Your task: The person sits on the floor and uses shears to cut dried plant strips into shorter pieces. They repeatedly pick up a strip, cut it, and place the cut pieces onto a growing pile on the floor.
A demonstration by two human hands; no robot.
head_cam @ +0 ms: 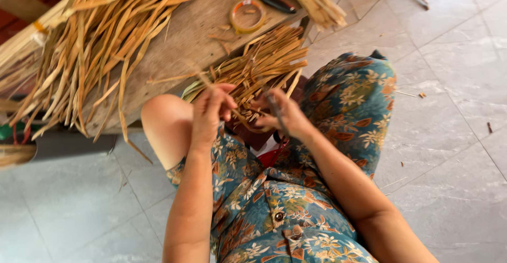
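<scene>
My left hand [210, 110] pinches one strip; my right hand [280, 116] grips, seemingly, a thin tool; small bundle [266, 62] sorted, large heap [100, 36] on the bench [185, 46] untouched.

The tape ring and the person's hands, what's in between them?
In the head view, a small bundle of short tan straw strips lies on the wooden board between the tape ring and the left hand and right hand.
</scene>
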